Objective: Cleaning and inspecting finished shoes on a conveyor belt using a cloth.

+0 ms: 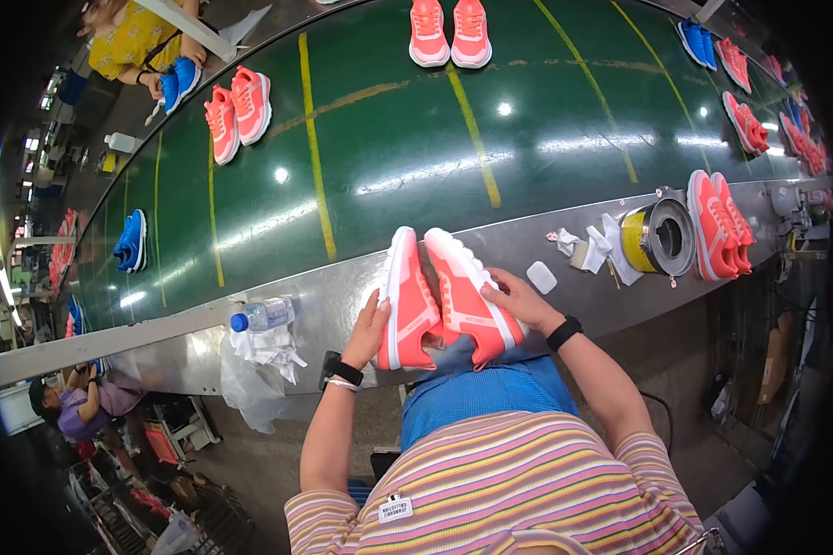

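On my green conveyor belt [389, 139], two coral shoe pairs [237, 108] [449, 32] ride. Just below its metal edge lie a water bottle [264, 314], crumpled rags [268, 350], and a yellow tape roll [657, 239].

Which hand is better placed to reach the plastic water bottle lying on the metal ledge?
Probably the left hand. It grips the left coral shoe, and the bottle lies on its side of the ledge. The right hand holds the right shoe, farther away.

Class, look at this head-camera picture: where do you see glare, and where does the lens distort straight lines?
Head view: lamp glare spots the green conveyor belt; its yellow lines and the metal table edge bow toward the rim; corners go black; the coral shoes stay sharp.
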The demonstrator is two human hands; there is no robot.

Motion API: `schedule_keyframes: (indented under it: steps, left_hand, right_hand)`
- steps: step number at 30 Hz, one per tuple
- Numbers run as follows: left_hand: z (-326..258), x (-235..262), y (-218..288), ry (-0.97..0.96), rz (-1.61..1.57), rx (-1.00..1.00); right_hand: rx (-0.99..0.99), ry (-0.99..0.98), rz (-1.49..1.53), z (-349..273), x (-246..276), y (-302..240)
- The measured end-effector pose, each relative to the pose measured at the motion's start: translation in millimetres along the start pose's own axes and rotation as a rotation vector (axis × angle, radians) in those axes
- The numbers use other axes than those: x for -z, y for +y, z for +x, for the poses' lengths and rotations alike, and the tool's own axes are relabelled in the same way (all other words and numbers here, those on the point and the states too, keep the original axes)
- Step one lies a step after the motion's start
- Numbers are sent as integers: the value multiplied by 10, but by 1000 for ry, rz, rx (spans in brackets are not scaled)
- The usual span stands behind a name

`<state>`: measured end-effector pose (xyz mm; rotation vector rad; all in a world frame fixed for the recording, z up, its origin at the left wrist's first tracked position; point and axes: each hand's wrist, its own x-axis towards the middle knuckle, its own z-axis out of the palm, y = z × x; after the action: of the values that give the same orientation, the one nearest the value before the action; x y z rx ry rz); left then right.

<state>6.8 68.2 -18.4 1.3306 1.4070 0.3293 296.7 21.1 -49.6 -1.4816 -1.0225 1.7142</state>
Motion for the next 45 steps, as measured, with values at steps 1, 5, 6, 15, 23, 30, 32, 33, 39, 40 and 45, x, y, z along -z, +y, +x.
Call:
schedule_keyframes:
  steps: [1, 5, 6, 15, 23, 30, 32, 33, 39, 40, 45]
  left_hand:
    - [0, 40, -41, 6, -2, -3]
    - [-8, 138, 289, -57, -338, 155]
    - [8, 157, 295, -29, -449, 202]
    - [91, 35, 467, 21, -1102, 164]
    - [142, -222, 570, -99, -1432, 233]
    - [64, -258, 639, -143, -1517, 241]
    - [68, -266, 597, -169, -1580, 245]
    - [75, -270, 578, -191, -1644, 248]
    - [75, -353, 498, -186, -1691, 222]
    - [65, -348, 523, -189, -1691, 223]
    - [2, -262, 604, -214, -1725, 272]
  right_hand:
    - [5, -3, -4, -27, 6, -60]
    - [-80, 47, 356, -76, 69, -253]
    - [-88, 66, 424, -69, 67, -313]
    - [-71, 117, 942, 77, -31, -582]
    - [-61, -39, 1279, 114, -280, -716]
    - [-51, -136, 1426, 40, -390, -853]
    - [-35, -160, 1443, 48, -386, -814]
    - [-21, -176, 1438, 50, -374, -792]
    - [-63, -170, 1523, 19, -384, -755]
    - [-104, -134, 1556, 18, -389, -755]
    - [-118, -29, 1512, 56, -443, -786]
